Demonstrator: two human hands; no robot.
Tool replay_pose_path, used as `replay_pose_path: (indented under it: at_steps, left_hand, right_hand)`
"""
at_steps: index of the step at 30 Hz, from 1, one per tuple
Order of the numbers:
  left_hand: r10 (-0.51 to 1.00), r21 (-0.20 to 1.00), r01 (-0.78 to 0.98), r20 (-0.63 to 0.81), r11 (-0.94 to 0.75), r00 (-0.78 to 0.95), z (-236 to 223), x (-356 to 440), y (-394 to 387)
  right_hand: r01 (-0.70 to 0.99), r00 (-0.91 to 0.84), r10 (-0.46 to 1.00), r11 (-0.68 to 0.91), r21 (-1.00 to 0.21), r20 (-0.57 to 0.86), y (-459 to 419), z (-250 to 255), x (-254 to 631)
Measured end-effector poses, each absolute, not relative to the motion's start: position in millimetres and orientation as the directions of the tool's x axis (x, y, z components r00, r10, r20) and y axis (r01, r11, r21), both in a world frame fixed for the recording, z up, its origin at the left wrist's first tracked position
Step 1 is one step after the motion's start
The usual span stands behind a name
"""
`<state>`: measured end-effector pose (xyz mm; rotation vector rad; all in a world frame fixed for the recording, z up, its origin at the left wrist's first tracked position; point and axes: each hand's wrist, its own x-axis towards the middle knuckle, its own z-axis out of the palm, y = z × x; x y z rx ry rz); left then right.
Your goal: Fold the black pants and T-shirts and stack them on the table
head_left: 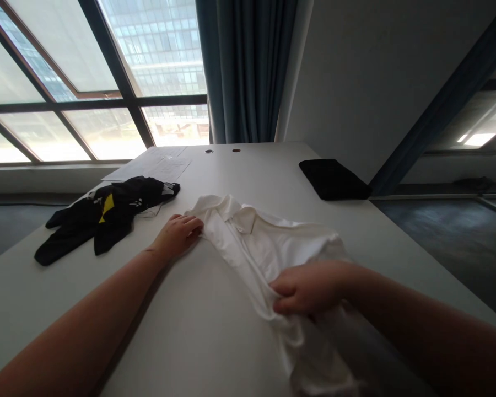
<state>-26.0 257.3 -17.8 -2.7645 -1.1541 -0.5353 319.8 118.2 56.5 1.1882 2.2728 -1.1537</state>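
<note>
A white collared shirt [268, 248] lies loosely spread and creased on the white table [177, 331], its collar toward the far side. My left hand [179, 236] is closed at the shirt's far left corner, fingers curled on the cloth. Lower down and to the right, my right hand [310, 289] pinches the shirt's edge between thumb and fingers. Below that hand the cloth hangs in blurred folds toward me. Part of the shirt is hidden behind my right hand and forearm.
On the left lies a crumpled black garment [119, 207] with a yellow patch. Behind it are paper sheets [157, 164]. A folded black cloth [334, 179] rests near the table's right edge. A blue curtain [248, 71] and windows stand beyond the table.
</note>
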Motion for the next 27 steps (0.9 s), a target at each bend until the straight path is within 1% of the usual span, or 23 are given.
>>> replay_pose_path:
  at_steps: [1, 2, 3, 4, 5, 6, 7, 8, 9, 10, 12, 14, 15, 17, 20, 23, 25, 27]
  left_hand:
    - [0.673, 0.085, 0.693, 0.349, -0.716, 0.653, -19.3, -24.1, 256.3]
    - [0.673, 0.131, 0.675, 0.333, -0.726, 0.66, -20.1, -21.8, 254.7]
    - [0.674, 0.184, 0.654, 0.309, -0.734, 0.67, -20.3, -19.1, 252.4]
    - [0.679, 0.242, 0.635, 0.284, -0.734, 0.677, -20.2, -16.1, 249.4]
    - [0.691, 0.301, 0.623, 0.259, -0.722, 0.675, -19.8, -12.7, 245.6]
    - [0.708, 0.356, 0.619, 0.238, -0.7, 0.664, -19.6, -8.9, 241.1]
    - [0.73, 0.405, 0.619, 0.226, -0.673, 0.645, -19.7, -4.5, 235.8]
    - [0.752, 0.449, 0.62, 0.217, -0.643, 0.622, -20.1, 0.5, 229.9]
    - [0.771, 0.489, 0.617, 0.212, -0.616, 0.601, -20.8, 5.9, 223.5]
    - [0.782, 0.521, 0.609, 0.209, -0.597, 0.588, -21.6, 11.7, 217.0]
    - [0.772, 0.541, 0.589, 0.196, -0.6, 0.605, -22.9, 23.3, 204.9]
    - [0.737, 0.508, 0.582, 0.171, -0.635, 0.654, -22.4, 32.4, 196.4]
    - [0.725, 0.483, 0.587, 0.162, -0.65, 0.669, -21.5, 35.4, 194.2]
    - [0.733, 0.444, 0.613, 0.167, -0.653, 0.66, -19.0, 37.6, 194.3]
    - [0.768, 0.417, 0.656, 0.205, -0.629, 0.607, -16.5, 34.3, 201.7]
    - [0.809, 0.363, 0.724, 0.22, -0.587, 0.545, -16.0, 27.9, 210.4]
    - [0.856, 0.325, 0.793, 0.216, -0.516, 0.469, -15.6, 22.5, 216.3]
    - [0.901, 0.301, 0.851, 0.197, -0.43, 0.386, -15.1, 15.0, 223.9]
  right_hand:
    - [0.731, -0.678, 0.44, 0.318, -0.604, -0.589, 109.8, 57.6, 310.2]
    - [0.645, -0.758, 0.381, 0.313, -0.697, -0.53, 104.2, 57.3, 303.1]
    - [0.542, -0.828, 0.361, 0.325, -0.775, -0.429, 101.8, 55.5, 298.9]
    - [0.442, -0.873, 0.386, 0.372, -0.816, -0.297, 102.6, 52.1, 297.7]
    - [0.372, -0.88, 0.452, 0.461, -0.806, -0.148, 106.5, 47.0, 299.4]
    - [0.358, -0.844, 0.537, 0.568, -0.741, 0.004, 113.1, 40.2, 303.5]
    - [0.403, -0.774, 0.617, 0.656, -0.638, 0.145, 121.8, 32.0, 309.6]
    - [0.495, -0.687, 0.68, 0.697, -0.519, 0.258, 131.9, 22.6, 317.0]
    - [0.599, -0.599, 0.728, 0.684, -0.417, 0.333, 142.6, 12.6, 325.0]
    - [0.683, -0.536, 0.763, 0.644, -0.346, 0.361, 153.2, 2.5, 332.9]
    - [0.781, -0.469, 0.826, 0.553, -0.289, 0.313, 171.5, -15.6, 346.2]
    - [0.815, -0.45, 0.86, 0.506, -0.284, 0.242, 183.2, -27.6, 354.2]
    - [0.819, -0.442, 0.867, 0.495, -0.29, 0.231, 186.4, -30.8, 356.0]
    - [0.819, -0.425, 0.87, 0.487, -0.304, 0.249, 189.2, -31.9, 356.5]
    - [0.815, -0.404, 0.876, 0.476, -0.33, 0.265, 190.2, -25.9, 357.2]
    - [0.836, -0.358, 0.89, 0.44, -0.327, 0.282, 195.8, -18.8, 370.8]
    - [0.885, -0.253, 0.918, 0.347, -0.309, 0.305, 203.1, -15.7, 389.5]
    - [0.937, -0.085, 0.952, 0.177, -0.302, 0.295, 211.6, -13.8, 412.6]
